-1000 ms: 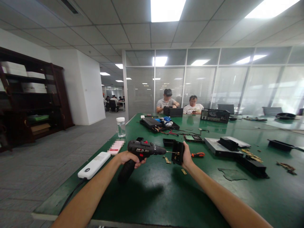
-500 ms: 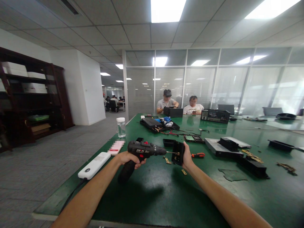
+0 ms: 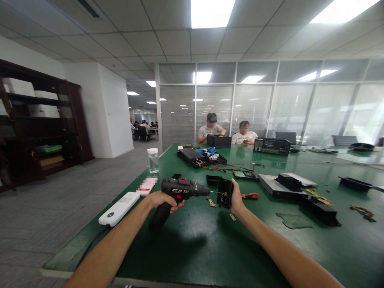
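Note:
My left hand [image 3: 167, 201] is wrapped round the grip of a black cordless drill [image 3: 180, 188], held level above the table. Its thin bit [image 3: 217, 193] points right and reaches into a small black plastic housing [image 3: 224, 188]. My right hand [image 3: 237, 197] grips that housing from its right side and keeps it upright; its fingers are partly hidden behind it. Small brass-coloured parts show inside the housing. On the table below lie loose brass pieces [image 3: 212, 202] and another brass strip [image 3: 232, 217]. Just right of my right hand is an orange-handled tool [image 3: 251, 196].
The green table [image 3: 192, 256] carries a white power bank [image 3: 119, 209], a clear jar [image 3: 153, 162], black housings [image 3: 319, 210], a silver flat case [image 3: 276, 187], a glass shard [image 3: 293, 221] and a dismantled black device [image 3: 192, 156]. Two people [image 3: 211, 130] sit at the far side.

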### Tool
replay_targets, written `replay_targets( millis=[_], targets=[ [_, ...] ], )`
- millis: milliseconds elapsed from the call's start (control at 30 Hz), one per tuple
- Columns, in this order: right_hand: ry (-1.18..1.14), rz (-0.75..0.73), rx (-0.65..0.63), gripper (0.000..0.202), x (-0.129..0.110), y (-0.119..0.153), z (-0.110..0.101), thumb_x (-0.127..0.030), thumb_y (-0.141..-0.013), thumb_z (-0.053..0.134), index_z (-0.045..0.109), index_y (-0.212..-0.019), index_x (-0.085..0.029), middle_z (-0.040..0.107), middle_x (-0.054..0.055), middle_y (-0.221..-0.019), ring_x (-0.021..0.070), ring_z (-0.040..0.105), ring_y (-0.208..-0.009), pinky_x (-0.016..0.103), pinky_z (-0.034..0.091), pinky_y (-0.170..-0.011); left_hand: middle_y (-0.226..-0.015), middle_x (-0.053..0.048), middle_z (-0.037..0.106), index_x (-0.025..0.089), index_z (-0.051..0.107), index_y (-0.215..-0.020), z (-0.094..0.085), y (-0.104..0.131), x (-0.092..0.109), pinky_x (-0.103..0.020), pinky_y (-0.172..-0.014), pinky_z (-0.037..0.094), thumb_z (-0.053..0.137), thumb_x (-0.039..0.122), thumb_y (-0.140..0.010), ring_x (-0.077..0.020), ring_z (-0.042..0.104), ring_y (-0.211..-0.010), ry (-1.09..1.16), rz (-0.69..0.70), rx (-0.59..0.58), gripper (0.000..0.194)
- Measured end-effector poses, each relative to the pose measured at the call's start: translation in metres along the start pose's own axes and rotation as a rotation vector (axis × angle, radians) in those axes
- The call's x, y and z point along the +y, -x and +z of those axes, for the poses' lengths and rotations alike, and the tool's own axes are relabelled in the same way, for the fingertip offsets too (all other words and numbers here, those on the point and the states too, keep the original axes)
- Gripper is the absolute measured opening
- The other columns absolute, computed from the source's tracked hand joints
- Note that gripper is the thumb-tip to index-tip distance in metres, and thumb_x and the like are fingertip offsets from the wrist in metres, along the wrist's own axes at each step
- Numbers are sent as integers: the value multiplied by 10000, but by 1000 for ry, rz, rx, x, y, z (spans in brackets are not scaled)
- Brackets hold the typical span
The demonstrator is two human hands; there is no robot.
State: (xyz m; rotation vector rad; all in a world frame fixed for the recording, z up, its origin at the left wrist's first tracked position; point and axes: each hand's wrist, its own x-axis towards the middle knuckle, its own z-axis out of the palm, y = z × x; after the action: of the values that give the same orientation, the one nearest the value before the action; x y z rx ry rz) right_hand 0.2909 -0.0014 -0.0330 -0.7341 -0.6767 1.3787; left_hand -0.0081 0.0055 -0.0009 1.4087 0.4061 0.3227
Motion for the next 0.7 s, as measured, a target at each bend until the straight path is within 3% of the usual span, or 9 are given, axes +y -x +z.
replay_targets(
  millis=[700],
  targets=[
    [13,-7,4,423,0,1,2,-595,-691,446,587,-711,-196,556,3,-508,155,493,-411,286,406,-427,-790,-46,511,92,537,-916,0,1,0,-236,-516,364,596,147,-574,-95,447,-553,4,-8,16,352]
  ],
)
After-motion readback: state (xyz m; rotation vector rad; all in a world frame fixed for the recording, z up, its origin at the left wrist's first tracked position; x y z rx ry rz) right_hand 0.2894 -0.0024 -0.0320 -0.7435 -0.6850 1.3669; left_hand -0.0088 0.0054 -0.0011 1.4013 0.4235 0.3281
